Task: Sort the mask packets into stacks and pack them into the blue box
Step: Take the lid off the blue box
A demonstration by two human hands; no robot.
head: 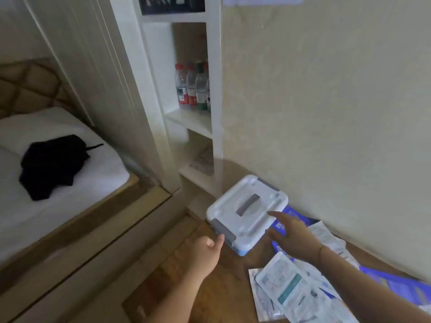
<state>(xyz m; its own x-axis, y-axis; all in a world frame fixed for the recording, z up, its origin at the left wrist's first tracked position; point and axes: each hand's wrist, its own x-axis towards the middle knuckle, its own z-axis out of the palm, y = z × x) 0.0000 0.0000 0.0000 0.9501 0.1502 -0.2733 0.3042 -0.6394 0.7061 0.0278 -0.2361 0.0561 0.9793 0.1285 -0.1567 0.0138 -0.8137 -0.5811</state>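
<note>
The blue box [247, 215] sits shut on the wooden tabletop [217, 292] against the wall, its white lid [250, 207] clipped down, a strip of blue showing only at its near corner. The left hand [207, 250] is at that near-left end: fingers curled loosely, thumb up against the grey latch [224, 232], gripping nothing that can be made out. The right hand [291, 234] lies spread and flat, fingertips touching the lid's near-right edge, pinching nothing.

The box lies directly ahead of both hands and between them, its long axis running from the left thumb's latch away toward the far-right latch [268, 184] by the wall. The left hand is nearer a latch, so it probably opens first.

The mask packets [291, 292] lie unsorted behind the right wrist, near the person; blue cartons [396, 285] lie beside them. Sorting appears not yet begun.
</note>
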